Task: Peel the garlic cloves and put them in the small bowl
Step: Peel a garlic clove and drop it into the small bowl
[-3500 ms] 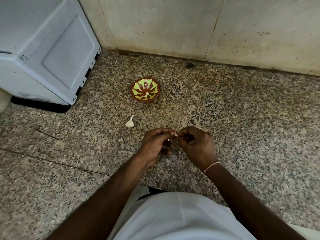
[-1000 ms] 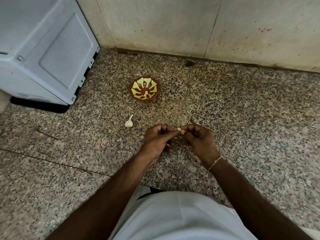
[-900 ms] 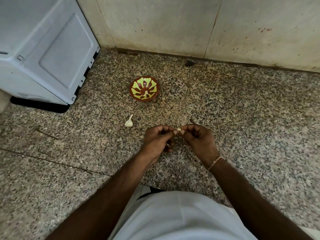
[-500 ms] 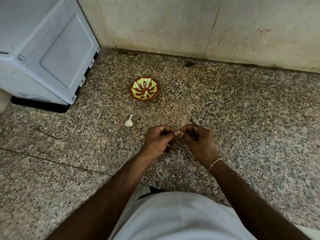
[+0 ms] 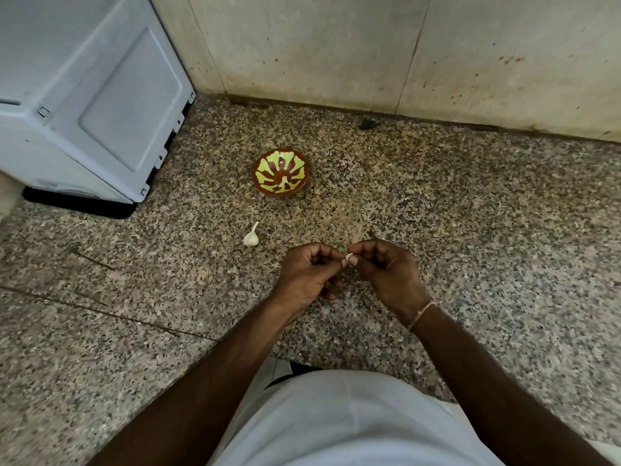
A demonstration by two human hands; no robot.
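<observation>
A small pale garlic clove (image 5: 349, 257) is pinched between the fingertips of my left hand (image 5: 308, 274) and my right hand (image 5: 386, 274), just above the speckled stone floor. Most of the clove is hidden by the fingers. A small brown bowl with a yellow-green pattern (image 5: 281, 172) sits on the floor beyond the hands, with a pale peeled clove (image 5: 284, 182) inside. The rest of the garlic bulb (image 5: 251, 237), white with a curved stem, lies on the floor to the left of my left hand.
A white appliance (image 5: 87, 95) stands at the back left on a black base. A stained tiled wall (image 5: 403, 52) closes off the back. A crack (image 5: 100, 311) runs across the floor on the left. My white-clothed lap (image 5: 353, 422) fills the bottom.
Both hands have stayed together on the clove, with small finger movements working at it. The bowl and bulb have not moved.
</observation>
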